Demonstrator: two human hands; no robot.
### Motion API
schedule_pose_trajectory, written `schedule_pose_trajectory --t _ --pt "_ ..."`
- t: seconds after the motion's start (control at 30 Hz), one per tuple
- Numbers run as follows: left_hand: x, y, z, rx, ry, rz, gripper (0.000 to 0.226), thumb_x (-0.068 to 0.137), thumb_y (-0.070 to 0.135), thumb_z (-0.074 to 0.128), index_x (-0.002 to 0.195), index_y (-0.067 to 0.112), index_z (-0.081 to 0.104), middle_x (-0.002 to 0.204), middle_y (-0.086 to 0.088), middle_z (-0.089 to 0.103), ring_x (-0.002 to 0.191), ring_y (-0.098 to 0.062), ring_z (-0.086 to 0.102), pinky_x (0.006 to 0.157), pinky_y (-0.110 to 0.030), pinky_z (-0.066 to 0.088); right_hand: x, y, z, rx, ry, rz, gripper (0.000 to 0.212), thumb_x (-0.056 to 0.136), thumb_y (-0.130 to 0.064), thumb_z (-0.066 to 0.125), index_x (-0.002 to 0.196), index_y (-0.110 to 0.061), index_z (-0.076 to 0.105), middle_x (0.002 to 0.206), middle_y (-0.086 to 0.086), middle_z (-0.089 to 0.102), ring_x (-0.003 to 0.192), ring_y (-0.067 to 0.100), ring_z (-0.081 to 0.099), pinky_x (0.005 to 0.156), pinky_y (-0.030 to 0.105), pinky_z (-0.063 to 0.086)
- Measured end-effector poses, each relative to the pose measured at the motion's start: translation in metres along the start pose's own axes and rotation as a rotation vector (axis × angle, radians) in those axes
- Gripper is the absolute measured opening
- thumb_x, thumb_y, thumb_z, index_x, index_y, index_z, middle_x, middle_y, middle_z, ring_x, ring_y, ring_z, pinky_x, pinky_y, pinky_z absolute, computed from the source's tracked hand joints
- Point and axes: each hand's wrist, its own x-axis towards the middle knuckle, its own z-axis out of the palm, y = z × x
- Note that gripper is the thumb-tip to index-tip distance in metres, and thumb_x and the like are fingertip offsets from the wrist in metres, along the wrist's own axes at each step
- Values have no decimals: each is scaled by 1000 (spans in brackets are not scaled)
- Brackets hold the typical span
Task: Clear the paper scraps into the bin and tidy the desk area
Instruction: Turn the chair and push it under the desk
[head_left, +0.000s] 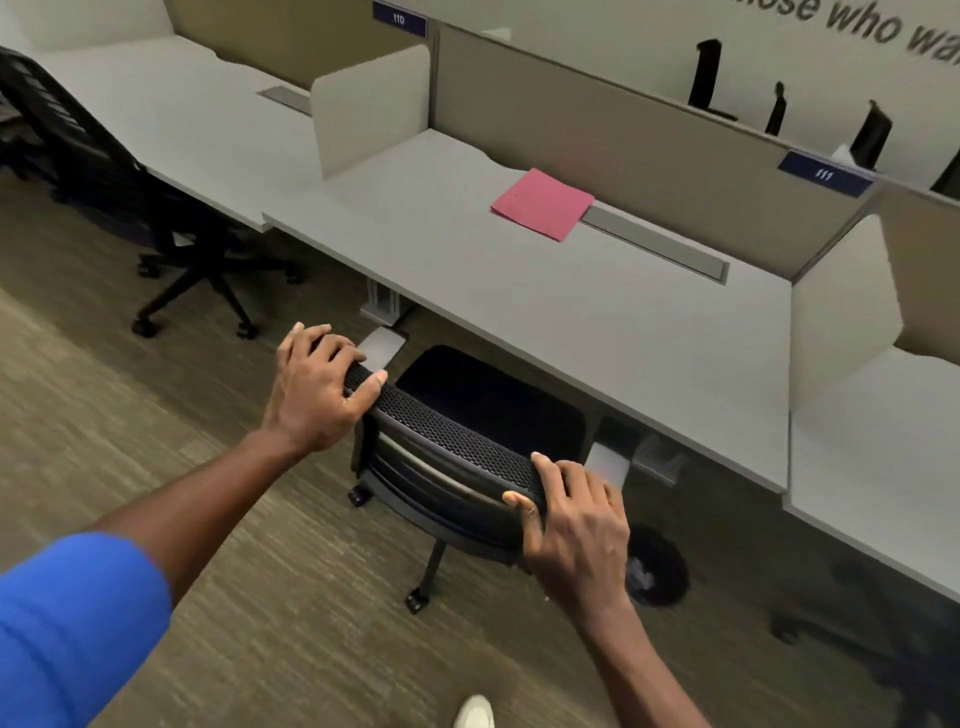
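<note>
A black mesh office chair (452, 441) stands at the grey desk (571, 322), its seat partly under the desktop. My left hand (317, 389) grips the left end of the chair's backrest top. My right hand (571, 525) grips the right end of the same backrest. A pink paper sheet (543, 203) lies flat on the desk near the back divider. A dark round bin (657, 566) sits on the floor under the desk, right of the chair, with something pale inside.
Another black chair (119, 171) stands at the neighbouring desk on the left. Beige divider panels (374, 109) separate the desks. A metal cable slot (654, 241) runs along the desk's back. Carpet floor lies behind the chair; my shoe (475, 712) shows at the bottom.
</note>
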Motion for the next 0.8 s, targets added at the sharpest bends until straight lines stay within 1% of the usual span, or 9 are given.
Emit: schedule_pose_trajectory --t 0.13,0.33,0.43,0.53,0.7,0.8 --pt "13 7 6 -3 -31 -7 58 99 64 39 118 20 72 127 -4 70 141 -31 47 127 -54 24 13 13 5 0 11 3 63 104 -69 34 143 -25 56 121 1 67 109 23 61 92 43 48" --pt "37 14 20 21 -74 16 52 102 63 37 119 25 69 127 0 69 140 -28 48 126 -53 25 39 33 16 23 28 -7 62 104 -69 35 143 -25 55 120 2 66 109 24 60 92 45 48" --pt "52 12 32 38 -74 48 46 104 62 35 116 30 66 123 6 68 136 -25 49 125 -50 27 53 44 21 29 44 -14 62 104 -69 37 142 -24 56 120 2 66 108 24 60 89 44 48" --pt "70 12 44 35 -69 84 42 104 61 35 114 32 64 120 8 67 132 -23 49 122 -48 29 66 55 28 42 63 -15 62 103 -69 38 142 -23 57 120 3 66 107 25 60 88 44 48" --pt "97 20 61 20 -52 100 36 104 57 38 112 33 64 118 11 66 132 -22 51 122 -47 30 90 75 38 61 87 -22 62 102 -68 45 141 -22 58 120 2 65 107 24 60 89 44 49" --pt "108 25 67 -11 -45 106 36 105 55 37 113 33 64 118 11 66 133 -23 51 120 -47 31 101 84 46 80 114 -45 61 101 -66 51 140 -20 61 119 4 66 106 25 61 88 44 49"
